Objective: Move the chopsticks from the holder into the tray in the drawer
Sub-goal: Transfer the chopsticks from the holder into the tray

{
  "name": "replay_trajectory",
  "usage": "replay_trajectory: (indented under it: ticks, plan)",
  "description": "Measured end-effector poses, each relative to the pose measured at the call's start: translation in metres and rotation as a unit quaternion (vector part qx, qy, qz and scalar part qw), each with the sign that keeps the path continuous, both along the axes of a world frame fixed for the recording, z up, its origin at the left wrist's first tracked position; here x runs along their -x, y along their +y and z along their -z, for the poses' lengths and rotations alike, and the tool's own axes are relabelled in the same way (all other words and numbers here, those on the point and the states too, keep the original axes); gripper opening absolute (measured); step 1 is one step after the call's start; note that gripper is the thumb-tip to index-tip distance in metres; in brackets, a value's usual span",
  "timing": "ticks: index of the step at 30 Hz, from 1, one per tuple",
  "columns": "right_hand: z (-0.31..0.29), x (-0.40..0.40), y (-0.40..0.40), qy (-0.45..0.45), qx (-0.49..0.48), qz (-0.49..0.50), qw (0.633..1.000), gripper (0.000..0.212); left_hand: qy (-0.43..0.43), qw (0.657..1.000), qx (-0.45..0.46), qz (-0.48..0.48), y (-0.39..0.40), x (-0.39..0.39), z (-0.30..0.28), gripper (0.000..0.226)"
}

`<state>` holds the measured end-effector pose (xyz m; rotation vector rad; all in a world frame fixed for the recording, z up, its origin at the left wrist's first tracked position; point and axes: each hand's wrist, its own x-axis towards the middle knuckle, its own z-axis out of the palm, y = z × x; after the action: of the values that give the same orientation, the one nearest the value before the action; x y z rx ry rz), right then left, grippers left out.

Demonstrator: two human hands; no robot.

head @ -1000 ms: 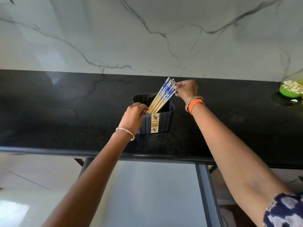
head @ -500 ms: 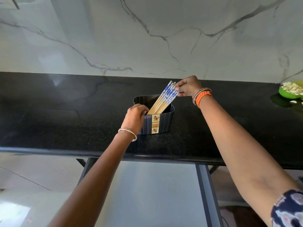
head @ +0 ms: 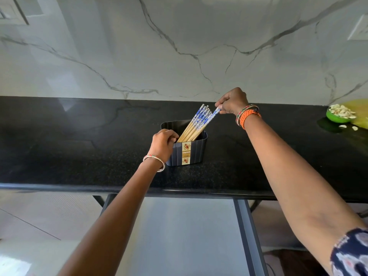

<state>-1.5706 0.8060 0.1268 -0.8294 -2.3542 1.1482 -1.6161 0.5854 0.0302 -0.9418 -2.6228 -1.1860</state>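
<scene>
Pinching one blue-patterned chopstick (head: 216, 112) at its tip, right hand (head: 233, 101) now drawn up and away from the bundle it gripped a moment ago. Left hand (head: 163, 143) clasped on the near-left rim of the dark holder (head: 194, 151), steadying it on the worktop (head: 79, 148). Remaining chopsticks (head: 196, 122) leaning just left of that hand. Transfer barely begun.

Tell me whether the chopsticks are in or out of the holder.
In. The chopsticks lean in the holder, lower ends below its rim. The right hand pinches one patterned tip; the left hand grips the rim.
</scene>
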Motion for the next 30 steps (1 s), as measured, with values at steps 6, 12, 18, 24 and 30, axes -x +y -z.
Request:
replay_trajectory:
  ticks: [6, 12, 18, 24, 30]
  plan:
    - [-0.047, -0.041, 0.002, 0.08, 0.001, 0.033, 0.996, 0.019, -0.052, 0.997, -0.059, -0.004, -0.015, -0.017, -0.028, 0.024]
    - [-0.062, -0.104, -0.019, 0.166, 0.013, 0.083, 0.983, 0.014, -0.132, 0.983, -0.126, -0.005, -0.045, -0.051, -0.044, 0.025]
    - [-0.036, -0.166, -0.075, 0.193, -0.013, 0.074, 0.978, 0.013, 0.143, 0.986, 0.07, 0.052, -0.064, -0.101, -0.06, 0.085]
    - [0.02, -0.208, -0.136, 0.232, 0.082, 0.046, 0.968, 0.014, -0.038, 0.97, 0.153, 0.184, -0.085, -0.137, -0.047, 0.048]
    - [0.093, -0.238, -0.186, 0.061, -0.28, -0.029, 0.958, 0.022, 0.085, 0.951, 0.245, 0.167, -0.127, -0.152, -0.002, 0.044]
